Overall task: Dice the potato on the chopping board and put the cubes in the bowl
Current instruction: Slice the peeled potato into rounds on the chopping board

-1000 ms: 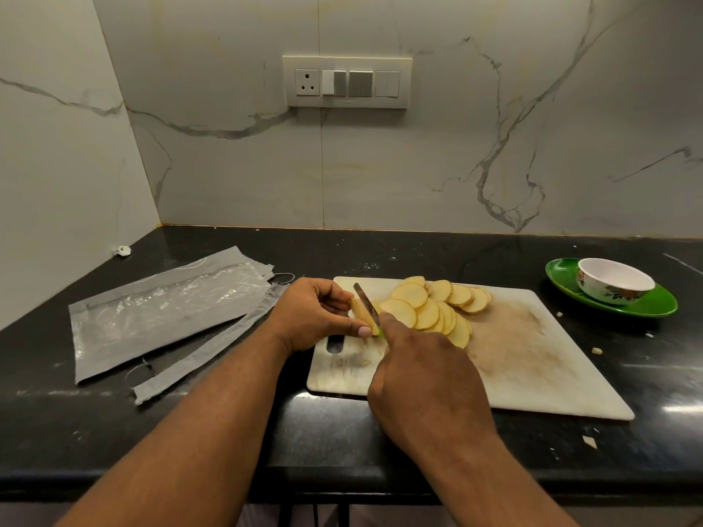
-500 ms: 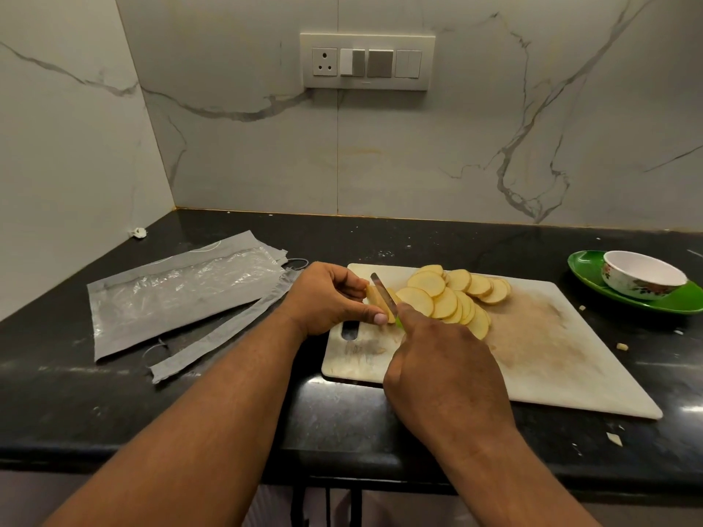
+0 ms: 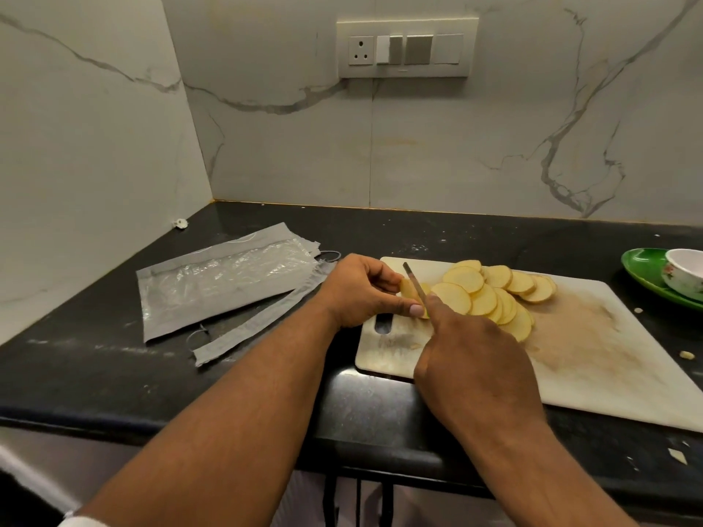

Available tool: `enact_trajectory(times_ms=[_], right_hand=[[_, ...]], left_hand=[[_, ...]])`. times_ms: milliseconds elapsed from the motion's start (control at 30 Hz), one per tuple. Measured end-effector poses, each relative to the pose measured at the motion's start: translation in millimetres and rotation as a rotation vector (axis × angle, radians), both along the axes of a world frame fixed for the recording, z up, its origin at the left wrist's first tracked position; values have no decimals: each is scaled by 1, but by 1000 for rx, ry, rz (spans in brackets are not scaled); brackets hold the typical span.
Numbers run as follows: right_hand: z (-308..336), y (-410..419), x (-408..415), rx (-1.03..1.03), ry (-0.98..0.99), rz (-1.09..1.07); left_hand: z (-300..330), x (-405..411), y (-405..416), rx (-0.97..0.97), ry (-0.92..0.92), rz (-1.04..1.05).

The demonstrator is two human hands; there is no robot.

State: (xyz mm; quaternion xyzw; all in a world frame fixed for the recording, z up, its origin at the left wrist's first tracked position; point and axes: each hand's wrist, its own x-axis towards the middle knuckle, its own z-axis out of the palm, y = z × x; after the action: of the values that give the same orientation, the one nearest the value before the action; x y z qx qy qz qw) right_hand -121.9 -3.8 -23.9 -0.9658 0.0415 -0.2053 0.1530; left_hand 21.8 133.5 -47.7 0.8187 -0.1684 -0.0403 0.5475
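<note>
marble-veined wall panels rise behind a black stone surface (image 3: 266,374), where a white plastic chopping board (image 3: 593,359) lies near the front edge. the last stub of pale yellow raw potato (image 3: 409,290) sits at the board's left end, pinched by the left hand (image 3: 361,290), whose fingers (image 3: 384,285) curl over its top while the thumb presses its near side. the right hand (image 3: 471,359) is clamped round the handle of a narrow steel-bladed knife (image 3: 415,285), blade standing against the stub's cut face. just right of the blade, a fan of round potato slices (image 3: 494,294) overlaps across the board. the white floral bowl (image 3: 684,273) waits on a green plate (image 3: 643,268) at the far right, well apart from the slices.

the stub looks firm and wet with starch, so likely slippery and prone to rolling; it is small enough that the fingers sit close to the blade, and they would be safer tucked back. the slices seem stiff but brittle and light; stacked flat and steadied from above, they should cut cleanly into strips, then cubes.
</note>
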Motion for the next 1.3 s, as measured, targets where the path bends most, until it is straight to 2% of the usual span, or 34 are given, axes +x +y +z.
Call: enact_trajectory(times_ms=[267,833,1300], right_hand=[[-11,4,-14,27,30,-8],[-14,-5,4,77,22,52],[-8,-4,8,77,88,95]], left_hand=[[-5,4,-2,56,-54,14],[-8,1,-3,36,-149,11],[-8,6,-3,27,-135,42]])
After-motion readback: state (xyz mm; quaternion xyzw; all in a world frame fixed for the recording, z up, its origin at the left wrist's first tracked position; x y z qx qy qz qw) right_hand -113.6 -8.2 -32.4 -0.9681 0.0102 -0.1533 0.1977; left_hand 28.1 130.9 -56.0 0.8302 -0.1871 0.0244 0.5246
